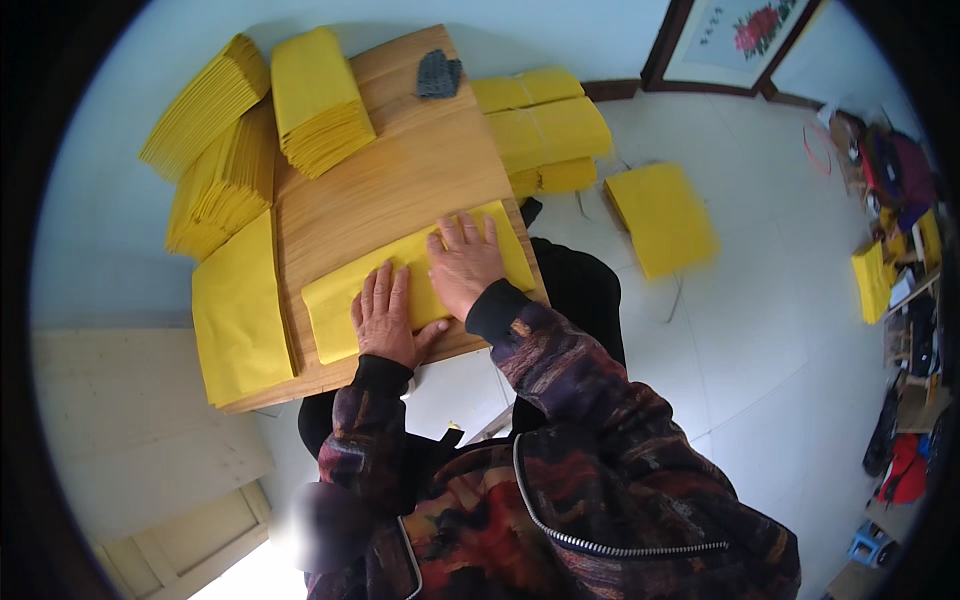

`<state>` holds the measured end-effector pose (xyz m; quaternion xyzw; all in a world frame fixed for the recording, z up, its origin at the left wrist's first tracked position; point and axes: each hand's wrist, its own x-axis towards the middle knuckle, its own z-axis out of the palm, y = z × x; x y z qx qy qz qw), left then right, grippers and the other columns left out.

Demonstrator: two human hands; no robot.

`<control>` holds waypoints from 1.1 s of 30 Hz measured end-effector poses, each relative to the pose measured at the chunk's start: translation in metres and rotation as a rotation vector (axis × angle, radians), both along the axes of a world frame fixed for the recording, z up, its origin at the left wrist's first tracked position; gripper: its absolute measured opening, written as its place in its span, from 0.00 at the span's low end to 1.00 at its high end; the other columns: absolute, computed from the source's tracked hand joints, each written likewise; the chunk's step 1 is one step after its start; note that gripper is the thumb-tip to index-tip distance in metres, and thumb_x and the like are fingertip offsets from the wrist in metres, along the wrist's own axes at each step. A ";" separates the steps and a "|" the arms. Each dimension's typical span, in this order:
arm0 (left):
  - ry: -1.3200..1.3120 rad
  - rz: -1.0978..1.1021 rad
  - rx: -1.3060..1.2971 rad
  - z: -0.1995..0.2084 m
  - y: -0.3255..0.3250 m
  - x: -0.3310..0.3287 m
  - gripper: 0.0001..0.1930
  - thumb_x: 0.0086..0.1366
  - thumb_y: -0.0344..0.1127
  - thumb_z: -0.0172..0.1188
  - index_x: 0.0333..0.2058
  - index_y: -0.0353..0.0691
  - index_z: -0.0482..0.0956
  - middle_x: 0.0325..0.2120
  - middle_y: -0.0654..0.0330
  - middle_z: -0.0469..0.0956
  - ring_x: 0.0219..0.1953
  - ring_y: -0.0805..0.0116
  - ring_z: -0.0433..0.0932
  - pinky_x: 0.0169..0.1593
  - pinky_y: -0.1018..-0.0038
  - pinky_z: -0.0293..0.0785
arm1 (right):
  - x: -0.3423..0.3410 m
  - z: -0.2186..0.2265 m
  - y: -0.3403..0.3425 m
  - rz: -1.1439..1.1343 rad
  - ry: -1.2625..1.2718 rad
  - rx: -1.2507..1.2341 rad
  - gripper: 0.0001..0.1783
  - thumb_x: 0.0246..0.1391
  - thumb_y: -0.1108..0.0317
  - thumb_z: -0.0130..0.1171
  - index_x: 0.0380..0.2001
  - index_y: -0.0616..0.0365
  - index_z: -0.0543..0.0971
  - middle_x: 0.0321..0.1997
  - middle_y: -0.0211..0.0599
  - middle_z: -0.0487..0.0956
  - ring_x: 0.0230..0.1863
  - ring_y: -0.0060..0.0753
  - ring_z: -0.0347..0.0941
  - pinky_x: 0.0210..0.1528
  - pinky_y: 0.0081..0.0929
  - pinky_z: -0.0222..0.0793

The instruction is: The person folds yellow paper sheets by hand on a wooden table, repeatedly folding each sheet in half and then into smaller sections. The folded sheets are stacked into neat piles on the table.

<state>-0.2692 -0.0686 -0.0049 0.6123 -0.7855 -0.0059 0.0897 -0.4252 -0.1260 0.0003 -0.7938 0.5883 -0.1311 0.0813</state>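
Yellow and smooth, the long folded piece lies at the near side of the wooden table, right in front of you. Your left hand rests on its middle, fingers a little apart, thumb spread to the right by the near edge. Your right hand lies palm down farther right on it, fingers slightly parted; neither clamps anything. Left of it lies a wide yellow sheet, with a tall yellow stack beyond. A dark grey cloth sits at the far right corner.
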 end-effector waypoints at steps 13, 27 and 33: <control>0.068 -0.029 -0.002 -0.002 -0.005 0.007 0.41 0.57 0.67 0.52 0.60 0.41 0.63 0.62 0.50 0.60 0.64 0.49 0.56 0.65 0.53 0.46 | 0.002 0.000 0.000 -0.029 -0.086 -0.084 0.19 0.56 0.64 0.49 0.48 0.59 0.76 0.60 0.43 0.69 0.65 0.51 0.57 0.66 0.56 0.44; -0.094 0.033 0.074 0.008 -0.003 -0.001 0.38 0.57 0.55 0.57 0.62 0.45 0.60 0.63 0.52 0.58 0.66 0.51 0.54 0.66 0.49 0.41 | 0.005 -0.012 0.001 -0.054 -0.190 -0.146 0.18 0.54 0.64 0.50 0.46 0.60 0.77 0.59 0.43 0.69 0.63 0.50 0.58 0.65 0.56 0.46; -0.078 0.029 0.057 -0.002 -0.002 0.000 0.39 0.57 0.55 0.56 0.63 0.45 0.58 0.66 0.54 0.53 0.68 0.52 0.48 0.66 0.47 0.37 | 0.006 -0.017 0.001 -0.060 -0.182 -0.147 0.19 0.53 0.63 0.51 0.47 0.60 0.76 0.60 0.41 0.68 0.65 0.49 0.56 0.66 0.57 0.44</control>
